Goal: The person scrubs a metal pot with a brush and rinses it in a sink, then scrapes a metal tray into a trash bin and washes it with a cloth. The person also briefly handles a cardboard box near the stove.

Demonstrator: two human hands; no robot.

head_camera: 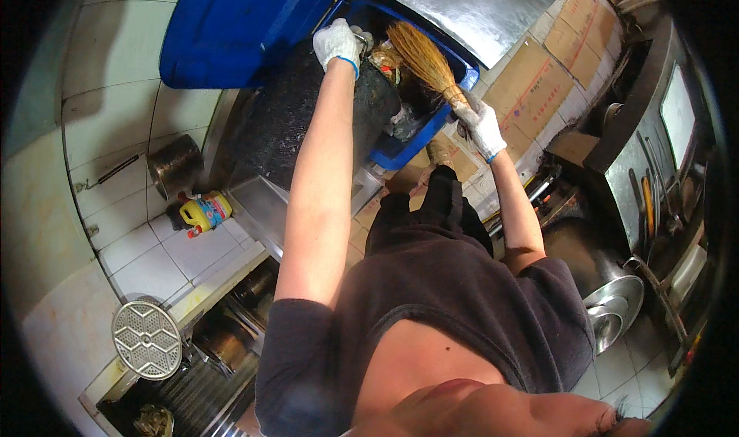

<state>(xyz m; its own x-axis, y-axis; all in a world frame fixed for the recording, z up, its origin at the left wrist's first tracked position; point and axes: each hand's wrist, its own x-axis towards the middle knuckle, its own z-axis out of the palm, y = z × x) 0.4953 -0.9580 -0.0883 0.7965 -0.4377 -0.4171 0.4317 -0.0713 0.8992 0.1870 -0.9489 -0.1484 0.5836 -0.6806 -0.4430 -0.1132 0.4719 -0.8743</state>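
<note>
My left hand [337,44], in a white knit glove, grips a metal handle [364,40] on a large blackened pan, likely a wok [358,114], tilted over an open blue plastic bin [404,151]. In my right hand [478,124], gloved too, is the bound neck of a straw whisk broom [424,59]. Its bristles point up and left over the bin's opening. Refuse [385,59], with clear plastic and food wrappers, lies inside the bin. The bin's blue lid [231,33] stands open at the left.
A steel table [462,4] borders the bin. Flattened cardboard [528,91] covers part of the floor. At left, a yellow jug [206,212] lies near a metal pot [175,166]. A perforated metal disc [146,340] is at lower left; utensils [649,206] hang at right.
</note>
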